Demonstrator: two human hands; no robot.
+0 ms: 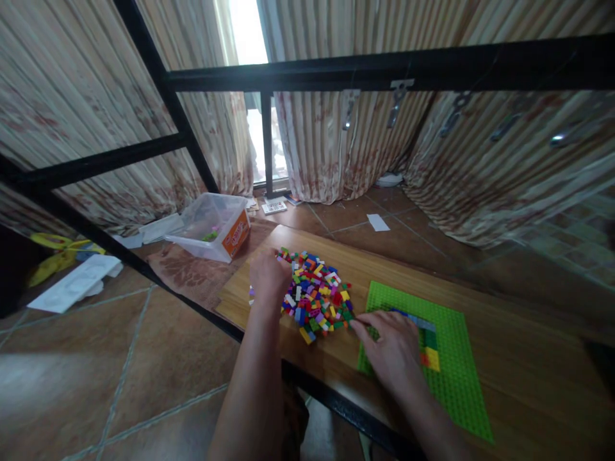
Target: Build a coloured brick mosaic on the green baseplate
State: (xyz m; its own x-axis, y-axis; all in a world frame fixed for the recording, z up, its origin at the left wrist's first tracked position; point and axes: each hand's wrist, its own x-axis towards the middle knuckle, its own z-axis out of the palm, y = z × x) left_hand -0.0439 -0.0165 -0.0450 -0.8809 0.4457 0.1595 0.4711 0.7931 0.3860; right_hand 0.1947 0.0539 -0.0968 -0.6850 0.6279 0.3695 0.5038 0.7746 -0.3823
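Observation:
A heap of small colourful toy bricks (314, 291) lies on the wooden tabletop. At the heap's left side is my left hand (270, 275), its fingers curled down and closed; whatever they may hold is hidden. My right hand (396, 349) reaches over the left part of a green studded baseplate (456, 384). Its thumb and forefinger come together by dark green bricks at the heap's right edge, and what is between them is too small to make out. Blue, green, yellow and red bricks (432, 357) sit on the baseplate, partly covered by this hand.
A clear plastic box (206, 221) with an orange label stands beyond the table's left end, a few pieces inside. Black metal bars (336, 75) cross in front of the curtains. White packaging (77, 282) and a yellow bag (52, 253) lie on the tiled floor at left.

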